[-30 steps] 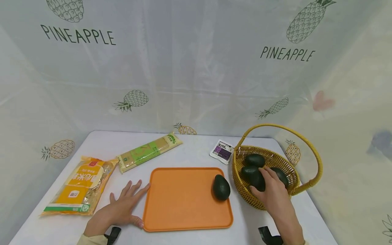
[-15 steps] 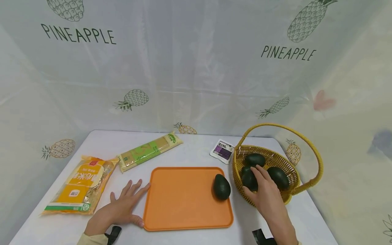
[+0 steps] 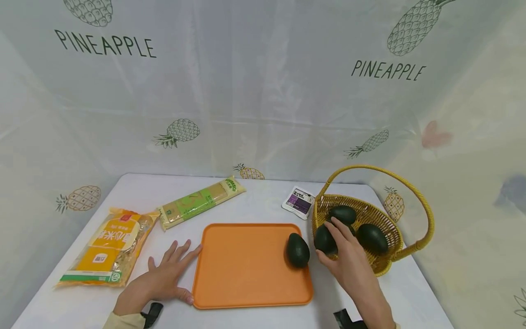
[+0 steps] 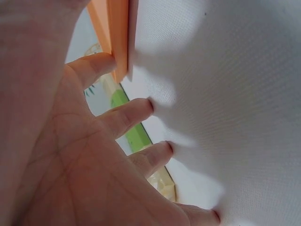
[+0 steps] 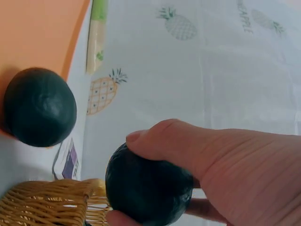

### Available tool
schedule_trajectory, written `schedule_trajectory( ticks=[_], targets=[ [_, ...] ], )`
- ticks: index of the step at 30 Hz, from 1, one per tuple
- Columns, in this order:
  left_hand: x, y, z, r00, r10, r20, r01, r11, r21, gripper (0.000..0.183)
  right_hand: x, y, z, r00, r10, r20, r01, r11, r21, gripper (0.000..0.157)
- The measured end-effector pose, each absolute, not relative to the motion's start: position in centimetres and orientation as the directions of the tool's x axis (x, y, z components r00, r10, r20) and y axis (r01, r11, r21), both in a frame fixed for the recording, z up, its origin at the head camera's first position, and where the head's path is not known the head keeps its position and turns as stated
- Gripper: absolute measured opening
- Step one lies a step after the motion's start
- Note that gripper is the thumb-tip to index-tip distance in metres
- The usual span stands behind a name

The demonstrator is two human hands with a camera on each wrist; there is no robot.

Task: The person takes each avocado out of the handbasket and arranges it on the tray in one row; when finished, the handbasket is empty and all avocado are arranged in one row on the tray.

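Note:
My right hand [image 3: 349, 265] grips a dark green avocado [image 3: 324, 240] between thumb and fingers, over the left side of a yellow wicker basket [image 3: 429, 224]. The right wrist view shows the held avocado [image 5: 146, 188] raised above the basket's rim [image 5: 42, 193]. Other avocados lie inside, one at the back [image 3: 343, 214] and one at the right [image 3: 372, 238]; my fingers partly hide another. One avocado [image 3: 297, 250] rests on the right side of an orange tray [image 3: 246, 265]. My left hand [image 3: 164, 278] is spread on the table, thumb and index finger touching the tray's left edge.
An orange-and-clear food bag [image 3: 107, 249] lies at the left. Behind the tray is a long green-and-tan packet [image 3: 201, 203]. A small white-and-purple packet [image 3: 298, 202] lies beside the basket, whose tall handle arches over it. A pineapple-print curtain [image 3: 255, 91] hangs behind.
My right hand has moved left with the avocado, from the middle of the basket to its left side. The right-hand avocado in the basket has come into fuller view. My left hand stays put.

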State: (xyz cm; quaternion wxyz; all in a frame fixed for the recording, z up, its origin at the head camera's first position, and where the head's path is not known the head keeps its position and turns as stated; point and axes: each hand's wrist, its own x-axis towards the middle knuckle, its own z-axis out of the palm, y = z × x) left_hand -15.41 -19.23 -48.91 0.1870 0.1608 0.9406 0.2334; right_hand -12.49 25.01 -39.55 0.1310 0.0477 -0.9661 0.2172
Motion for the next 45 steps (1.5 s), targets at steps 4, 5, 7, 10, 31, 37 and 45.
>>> schedule_trajectory(
  ticks=[4, 5, 7, 10, 31, 37, 45],
  targets=[
    [-15.5, -19.2, -49.0, -0.875, 0.393, -0.281, 0.212, 0.835, 0.507, 0.135, -12.7, 24.7, -39.8, -0.95, -0.081, 0.303, -0.2, 0.901, -0.385, 0.071],
    [-15.5, -19.2, -49.0, -0.875, 0.393, -0.284, 0.21, 0.835, 0.508, 0.135, -12.7, 24.7, -39.9, -0.945, -0.09, 0.313, -0.212, 0.899, -0.382, 0.071],
    [-15.6, -19.2, -49.0, -0.874, 0.392, -0.288, 0.208, 0.837, 0.506, 0.136, -12.8, 24.5, -40.1, -0.939, -0.106, 0.329, -0.235, 0.893, -0.383, 0.072],
    [-15.6, -19.2, -49.1, -0.874, 0.388, -0.292, 0.205, 0.84, 0.502, 0.136, -12.9, 24.2, -40.4, -0.931, -0.13, 0.342, -0.265, 0.883, -0.386, 0.073],
    [-15.6, -19.2, -49.1, -0.877, 0.387, -0.286, 0.205, 0.838, 0.505, 0.136, -13.5, 21.3, -41.4, -0.903, -0.246, 0.351, -0.363, 0.874, -0.323, 0.077],
    [-15.6, -19.3, -49.1, -0.876, 0.392, -0.281, 0.207, 0.832, 0.515, 0.135, -13.6, 20.6, -41.5, -0.891, -0.27, 0.365, -0.391, 0.865, -0.315, 0.076],
    [-15.5, -19.4, -49.1, -0.872, 0.394, -0.29, 0.199, 0.828, 0.524, 0.135, -14.0, 20.1, -42.2, -0.86, -0.322, 0.395, -0.447, 0.85, -0.28, 0.074]
  ],
)
